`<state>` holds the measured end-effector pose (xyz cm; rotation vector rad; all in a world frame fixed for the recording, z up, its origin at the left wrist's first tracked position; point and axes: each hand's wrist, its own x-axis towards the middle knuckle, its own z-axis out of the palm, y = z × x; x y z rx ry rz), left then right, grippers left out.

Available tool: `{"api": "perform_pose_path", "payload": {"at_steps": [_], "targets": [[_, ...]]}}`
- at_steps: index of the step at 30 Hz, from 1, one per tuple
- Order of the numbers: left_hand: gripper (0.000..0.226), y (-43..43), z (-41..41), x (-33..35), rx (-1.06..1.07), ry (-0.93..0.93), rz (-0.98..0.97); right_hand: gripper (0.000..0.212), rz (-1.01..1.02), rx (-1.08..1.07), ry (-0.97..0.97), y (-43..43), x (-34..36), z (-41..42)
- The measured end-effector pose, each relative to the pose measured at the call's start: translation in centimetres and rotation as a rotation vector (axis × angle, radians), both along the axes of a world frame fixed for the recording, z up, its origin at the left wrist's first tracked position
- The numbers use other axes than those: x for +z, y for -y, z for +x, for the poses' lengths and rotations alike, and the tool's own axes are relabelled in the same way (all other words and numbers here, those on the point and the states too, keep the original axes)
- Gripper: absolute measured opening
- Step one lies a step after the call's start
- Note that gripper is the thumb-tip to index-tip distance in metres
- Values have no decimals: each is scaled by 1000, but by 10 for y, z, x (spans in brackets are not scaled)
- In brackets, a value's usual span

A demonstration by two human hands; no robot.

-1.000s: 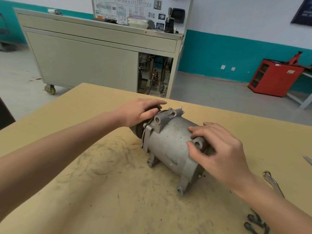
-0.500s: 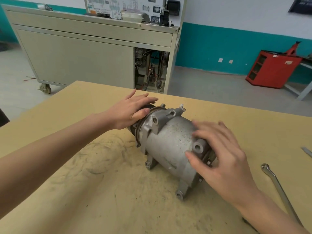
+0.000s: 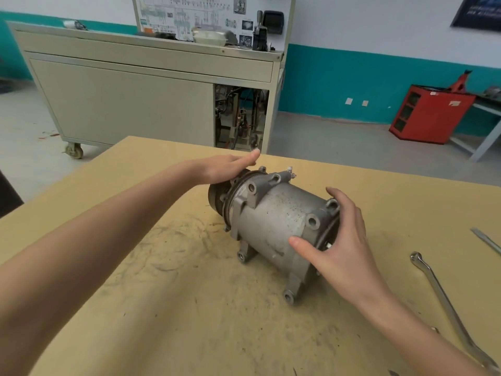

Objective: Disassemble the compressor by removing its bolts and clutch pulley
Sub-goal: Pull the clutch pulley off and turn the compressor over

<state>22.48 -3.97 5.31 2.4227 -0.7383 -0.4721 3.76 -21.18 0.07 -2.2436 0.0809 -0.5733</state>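
Scuffed yellow-tan wooden bench (image 3: 189, 308) carries the work, in a workshop with teal-banded walls. The right hand (image 3: 344, 240) has a wide grip: fingers spread, thumb on the barrel and palm against the rear end of the grey cast-metal cylindrical compressor (image 3: 276, 215), which lies on its side at mid-bench. The left hand (image 3: 227, 168) lies flat, fingers straight, its grip wide, resting on top of the dark grooved clutch pulley (image 3: 217, 198) at the compressor's far-left end.

To the right of the compressor, well apart from it, lie a long chrome wrench (image 3: 444, 302) and a flat grey metal bar (image 3: 486, 240), neither touched. Behind the compressor stands a beige wheeled cabinet (image 3: 135, 99).

The job looks barely begun: the pulley is still mounted and no loose bolts show on the bench. All of the unbolting seems left to do.
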Motion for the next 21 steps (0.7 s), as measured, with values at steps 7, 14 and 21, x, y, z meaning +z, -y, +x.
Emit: {"api": "perform_pose_path", "payload": {"at_steps": [7,14,21], "targets": [[47,-11,4,-9,55,112,-27,74,43,-42,107,-16,-2,-10],[52,-33,-19,-17,149,284,-27,113,169,-28,-12,-17,-9,-18],[61,-33,-36,-25,229,341,-51,123,323,68,-136,-6,-26,-15]]}}
